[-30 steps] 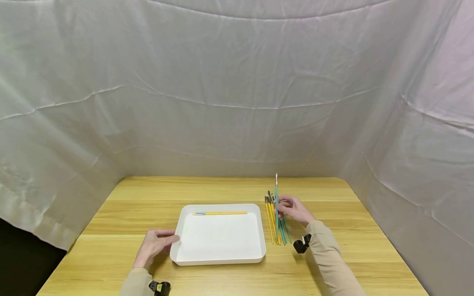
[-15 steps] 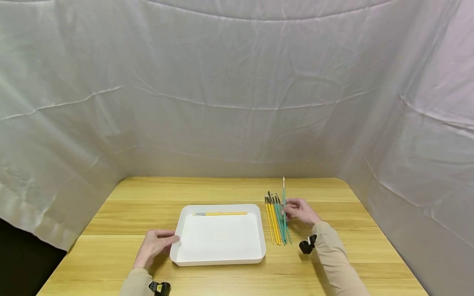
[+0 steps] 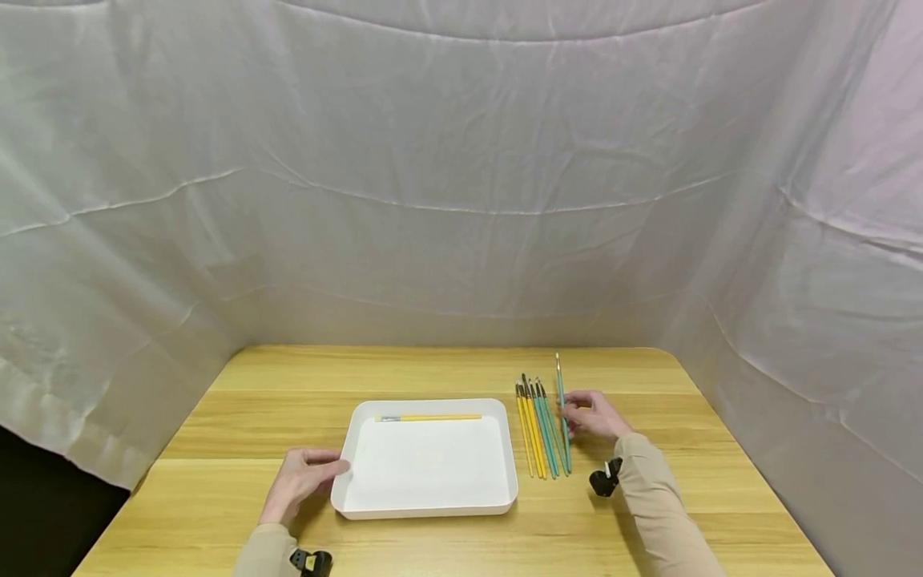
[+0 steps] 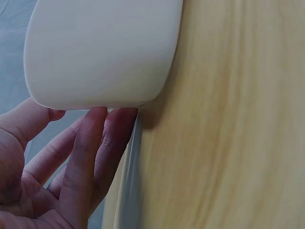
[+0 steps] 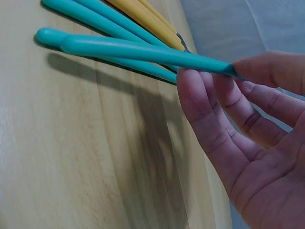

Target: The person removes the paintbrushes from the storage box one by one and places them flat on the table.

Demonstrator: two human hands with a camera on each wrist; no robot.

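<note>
Your right hand (image 3: 593,414) pinches a teal brush (image 3: 562,413) lightly beside the brush row (image 3: 537,429), left hand (image 3: 303,475) relaxed against the tray (image 3: 427,508); that loose pinch could let it roll.

No legible text, label, brand, number or sign in any view. White tray (image 3: 346,481): unmarked. Teal brush (image 3: 563,417) in right hand (image 3: 594,414): handle plain in wrist view, no print readable. Row of yellow and teal brushes (image 3: 537,429) on table (image 3: 433,369): too small in head view to show any marking. Backdrop cloth (image 3: 461,176): blank.
</note>
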